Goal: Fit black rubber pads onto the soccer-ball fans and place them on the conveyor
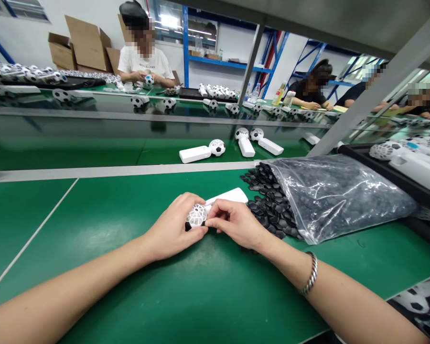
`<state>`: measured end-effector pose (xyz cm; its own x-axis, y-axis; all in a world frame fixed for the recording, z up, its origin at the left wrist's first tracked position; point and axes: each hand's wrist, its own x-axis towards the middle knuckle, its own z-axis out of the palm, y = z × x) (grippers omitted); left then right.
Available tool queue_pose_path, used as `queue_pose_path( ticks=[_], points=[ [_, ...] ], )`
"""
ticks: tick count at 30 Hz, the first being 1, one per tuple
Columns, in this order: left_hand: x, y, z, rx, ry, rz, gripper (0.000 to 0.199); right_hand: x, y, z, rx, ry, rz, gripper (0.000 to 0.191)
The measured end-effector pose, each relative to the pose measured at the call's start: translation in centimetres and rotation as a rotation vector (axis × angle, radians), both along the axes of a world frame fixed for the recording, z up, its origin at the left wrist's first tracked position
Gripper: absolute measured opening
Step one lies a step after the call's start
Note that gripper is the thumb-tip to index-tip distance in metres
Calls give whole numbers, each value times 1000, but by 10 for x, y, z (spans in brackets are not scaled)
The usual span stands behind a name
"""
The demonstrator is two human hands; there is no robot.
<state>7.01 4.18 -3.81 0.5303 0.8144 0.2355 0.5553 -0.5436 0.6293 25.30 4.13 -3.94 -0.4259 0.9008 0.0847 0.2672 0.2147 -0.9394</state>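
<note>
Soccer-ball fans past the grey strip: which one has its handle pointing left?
The leftmost fan: its white handle runs left; the middle fan and right fan angle theirs downward.

Black pieces (270, 203), plastic bag (338, 198) blocking rightward

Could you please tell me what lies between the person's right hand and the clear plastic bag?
Loose black hexagonal pieces, spilled from the clear plastic bag, lie there beside the right hand, in the head view.

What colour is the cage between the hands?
The ball-shaped cage is a white open lattice with a black patch at lower left; the head view shows it best.
</note>
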Motion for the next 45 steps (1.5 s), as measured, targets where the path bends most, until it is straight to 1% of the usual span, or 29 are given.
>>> queue_pose_path(
  ticks=[3,6,9,13,17,21,24,26,32,34,35,36,37,39,40,41,42,43,44,45],
  points=[
    [1,0,0,61,12,-31,40,0,0,-2,-71,4,-1,11],
    [-2,1,1,13,14,-49,40,0,2,-5,-134,56,0,13],
    [-3,2,1,-16,-6,-16,42,0,4,-4,-132,79,3,14],
    [0,2,-2,-28,-33,35,38,-1,4,-1,-160,79,-3,12],
    [3,1,-5,19,-40,44,37,-3,4,0,-173,58,-21,12],
    [-2,3,-3,32,-25,-28,38,-3,4,1,-187,54,-13,15],
    [-6,5,1,7,-11,-84,44,-2,4,1,-183,54,-10,17],
    [-7,6,2,-8,-14,-71,45,-1,4,1,-176,54,-12,16],
    [0,1,0,-45,-53,2,36,-5,1,0,-170,10,2,13],
    [2,1,1,-59,-74,22,33,-3,-2,3,-99,-50,-6,12],
    [1,1,2,-89,-92,31,32,-1,-2,5,-22,-101,-9,12],
    [-1,3,4,-150,-118,47,31,2,-2,9,88,-173,-14,13],
    [-5,5,7,-239,-159,72,30,5,0,12,227,-265,-22,19],
    [-16,10,13,-460,-285,140,31,13,9,20,524,-492,-48,47],
    [-24,13,16,-557,-357,177,32,16,16,24,646,-611,-49,60],
    [-32,16,19,-631,-421,211,34,16,24,26,735,-717,-35,66],
    [-42,18,21,-682,-468,237,37,15,34,27,792,-799,-5,64],
    [-52,20,23,-718,-496,256,40,12,44,27,811,-849,48,57],
    [-64,22,25,-733,-507,272,43,6,53,25,799,-861,114,48],
    [-78,24,26,-725,-510,286,46,-1,61,23,759,-828,176,39]
  ],
)
